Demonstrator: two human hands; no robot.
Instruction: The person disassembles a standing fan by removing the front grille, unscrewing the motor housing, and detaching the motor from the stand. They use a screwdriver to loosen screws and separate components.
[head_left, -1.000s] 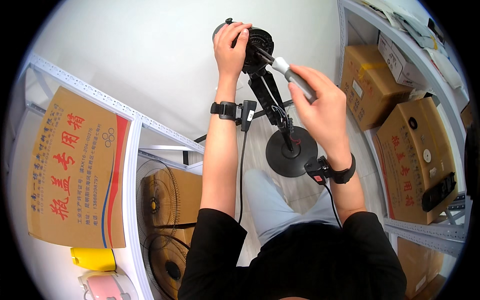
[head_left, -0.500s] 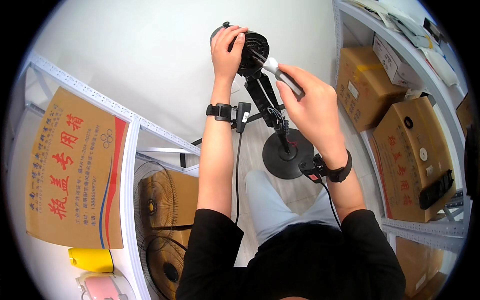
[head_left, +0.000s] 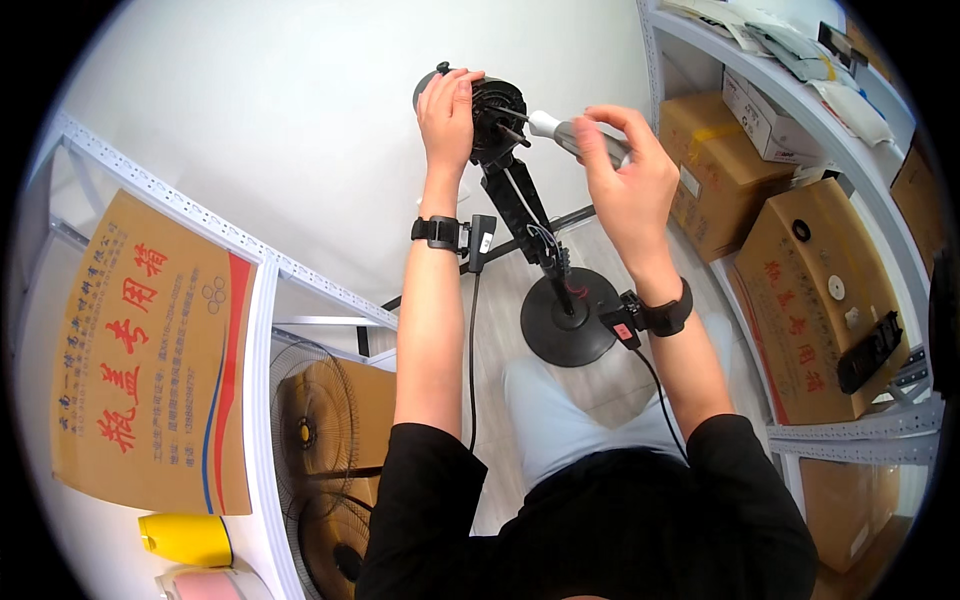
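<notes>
A black fan motor head, with its round front bare of any grille, tops a dark stand that runs down to a round base on the floor. Over the left side of that head lies my left hand, its fingers curled round the housing. My right hand has thumb and fingers closed on the grey handle of a screwdriver with a white collar. Its thin shaft points left at the motor's front; whether the tip touches a screw is too small to tell. Thin wires hang out along the stand.
Two round wire fan grilles lean by a shelf at the left. Upon that shelf is a large carton beside a yellow container. On the right-hand shelf, a carton bears a black ring and a black plastic part.
My right hand has shifted right with the screwdriver, and its grip sits farther back on the handle. My left hand stays on the motor head. The whole view has shifted slightly.
</notes>
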